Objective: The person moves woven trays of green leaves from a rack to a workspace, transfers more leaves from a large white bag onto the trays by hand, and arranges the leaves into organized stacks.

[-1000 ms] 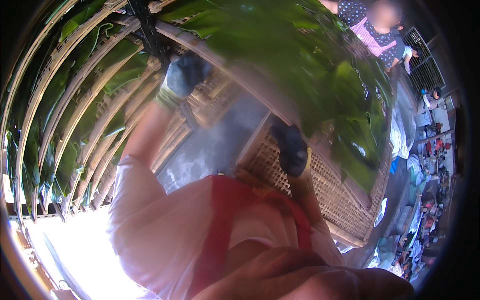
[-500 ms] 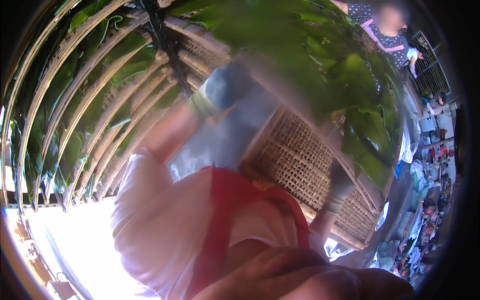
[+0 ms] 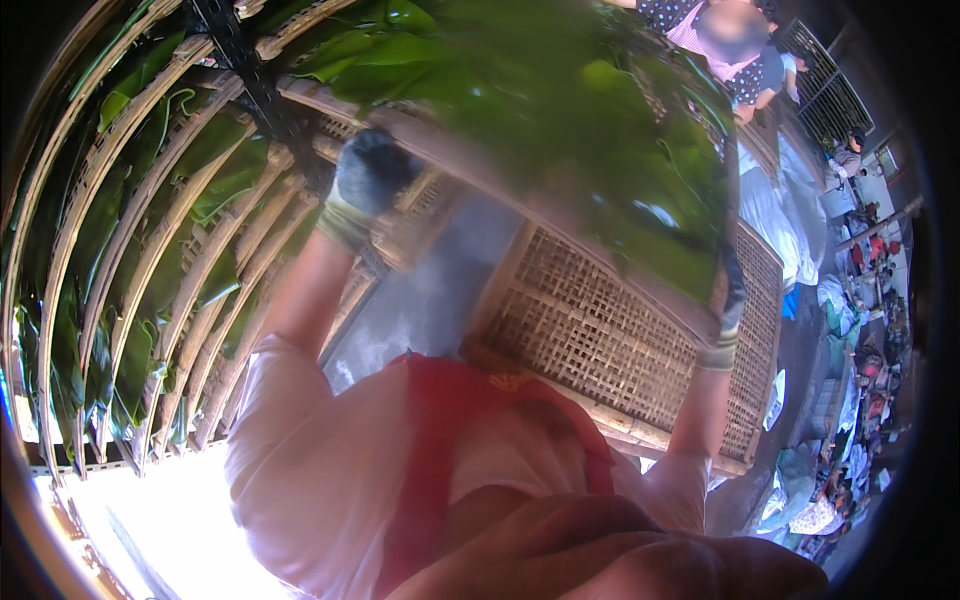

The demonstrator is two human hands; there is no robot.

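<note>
A wood-framed tray (image 3: 520, 203) bears large green leaves (image 3: 560, 120), which look smeared by motion. My left hand (image 3: 368, 172), in a dark-palmed glove with a pale cuff, is closed round the near-left part of its frame. At the right end, my right hand (image 3: 733, 290) wears a matching glove and is closed on the frame's edge, its fingers partly hidden. Below the leaf tray lies a woven bamboo tray (image 3: 640, 340) with a wooden rim, close to my body; neither hand touches it.
On the left stands a rack of stacked trays (image 3: 180, 260) holding more leaves, with a black upright post (image 3: 245, 85). A person (image 3: 700, 40) in a dotted garment is beyond the leaf tray. White sheeting (image 3: 785, 210) and heaped goods (image 3: 850, 400) lie at the right.
My left hand has moved left with the leaf tray. My right hand has come up from beneath the frame to its right end. The other person appears further left.
</note>
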